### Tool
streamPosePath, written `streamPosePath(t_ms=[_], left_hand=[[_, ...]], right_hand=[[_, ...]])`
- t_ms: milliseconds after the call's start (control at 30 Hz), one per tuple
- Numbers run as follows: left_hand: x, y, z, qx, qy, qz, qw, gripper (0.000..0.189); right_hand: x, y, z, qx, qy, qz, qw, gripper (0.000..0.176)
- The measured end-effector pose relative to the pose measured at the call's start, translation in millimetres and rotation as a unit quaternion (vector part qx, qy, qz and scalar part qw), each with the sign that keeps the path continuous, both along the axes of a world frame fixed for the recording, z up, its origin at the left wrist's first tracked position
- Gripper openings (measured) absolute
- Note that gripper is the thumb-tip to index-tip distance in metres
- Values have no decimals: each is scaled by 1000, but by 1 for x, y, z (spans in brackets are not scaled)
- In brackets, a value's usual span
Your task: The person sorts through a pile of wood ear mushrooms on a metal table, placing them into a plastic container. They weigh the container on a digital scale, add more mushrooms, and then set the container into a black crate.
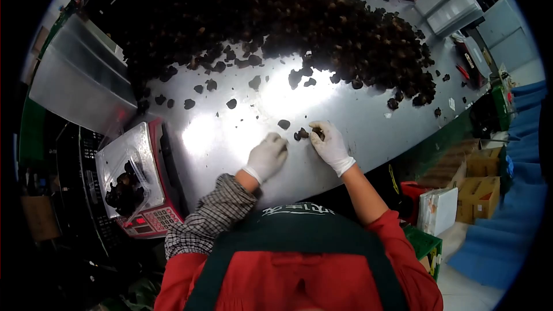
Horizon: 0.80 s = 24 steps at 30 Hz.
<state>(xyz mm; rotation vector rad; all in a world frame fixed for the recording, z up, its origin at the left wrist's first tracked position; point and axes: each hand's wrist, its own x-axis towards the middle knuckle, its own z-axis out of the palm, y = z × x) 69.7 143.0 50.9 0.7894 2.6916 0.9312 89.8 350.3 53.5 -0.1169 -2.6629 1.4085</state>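
Note:
Both of my hands wear thin white gloves and are over the shiny metal table (222,132). My left hand (268,156) is closed, fingers curled in; what it holds, if anything, is hidden. To its right, my right hand (329,145) pinches a dark brown piece (318,132) that looks like dried black fungus. Small dark pieces (302,133) lie between the two hands, next to my right fingertips. One loose flat dark piece (284,124) rests just beyond my left hand.
A large heap of dark fungus-like pieces (276,11) covers the far side. At left, a red scale (152,219) bears a clear bag of dark pieces (125,190); a metal bin (83,75) stands behind it. Cardboard boxes (479,198) are on the right.

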Motion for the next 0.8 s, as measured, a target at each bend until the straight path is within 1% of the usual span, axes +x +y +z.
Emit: streamPosePath(t_ms=[33, 67, 100, 167, 200, 233, 300, 333, 367, 433, 467, 500, 533, 567, 633, 667, 767, 800], left_hand=[[1, 6, -2, -71, 14, -15, 997, 21], [0, 7, -8, -61, 44, -14, 997, 22], [-2, 5, -12, -29, 12, 6, 999, 20], [-9, -3, -17, 37, -51, 52, 997, 16], [-14, -6, -17, 113, -5, 92, 989, 15], [-21, -10, -15, 170, -49, 154, 972, 15], [-36, -13, -4, 284, -134, 272, 910, 15], [-46, -18, 9, 369, -197, 308, 855, 15], [-56, -25, 28, 428, -231, 345, 803, 16], [-77, -53, 21, 442, -236, 404, 765, 16], [-88, -64, 17, 367, -184, 397, 821, 16], [-96, -70, 13, 287, -132, 384, 868, 16], [-102, -73, 9, 157, -44, 362, 918, 19], [-109, -73, 7, 92, -28, 336, 937, 20], [-124, -74, 0, -37, 6, 273, 961, 22], [-128, -72, 2, -65, -49, 273, 958, 22], [-137, -82, -9, -89, -50, 248, 963, 17], [-139, -87, -17, -51, -28, 256, 965, 17]], right_hand=[[-9, 0, -2, 7, 23, 15, 1000, 20], [-17, 0, -5, 14, 44, 30, 998, 20], [-22, 0, -7, 21, 63, 47, 997, 19], [-30, 4, -2, 21, 19, 65, 997, 17], [-38, 2, 1, 20, 1, 77, 997, 15], [-46, -3, 2, 54, 8, 106, 993, 16], [-59, -17, 2, 123, 21, 165, 978, 17], [-68, -25, -3, 180, 34, 212, 960, 19], [-75, -33, -4, 223, 13, 234, 946, 17], [-84, -45, -6, 305, -30, 276, 911, 16], [-89, -46, -4, 302, -64, 281, 909, 11], [-94, -45, -6, 275, -75, 282, 916, 12], [-98, -42, -9, 249, -88, 282, 922, 12], [-102, -37, -11, 225, -101, 281, 928, 13], [-104, -29, -15, 147, -67, 258, 953, 12], [-105, -23, -15, 109, -50, 242, 963, 11], [-111, 11, -10, -72, -61, 138, 986, 12], [-119, 27, -10, -123, -107, 95, 982, 12]])
